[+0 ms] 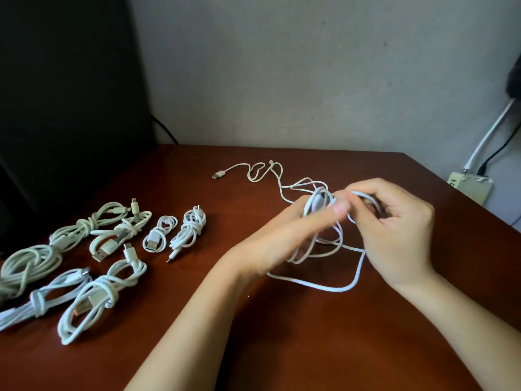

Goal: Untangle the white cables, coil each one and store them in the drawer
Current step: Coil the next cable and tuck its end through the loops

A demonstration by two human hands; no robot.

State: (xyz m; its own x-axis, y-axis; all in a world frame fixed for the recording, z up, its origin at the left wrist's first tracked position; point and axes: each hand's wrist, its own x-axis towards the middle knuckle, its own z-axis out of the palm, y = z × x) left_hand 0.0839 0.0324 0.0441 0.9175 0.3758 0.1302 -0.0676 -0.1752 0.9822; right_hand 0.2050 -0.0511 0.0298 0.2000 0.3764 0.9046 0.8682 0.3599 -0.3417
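Working the last tangle [324, 221] above the table [282, 334]: left hand [284, 235] closed on the loops to steady them, right hand [394, 230] pinching one strand, probably to pull it free. Both wrists raised, palms facing each other. Seven coiled cables [101, 263] parked left, out of the way. No drawer visible.

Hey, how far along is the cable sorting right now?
Well along. Done: seven coiled bundles lie on the left of the table. In hand: the left hand and right hand are both working loops of one white cable, part of it trailing on the table. Left: a thin loose cable behind with a USB plug, then storing everything; no drawer is in view.
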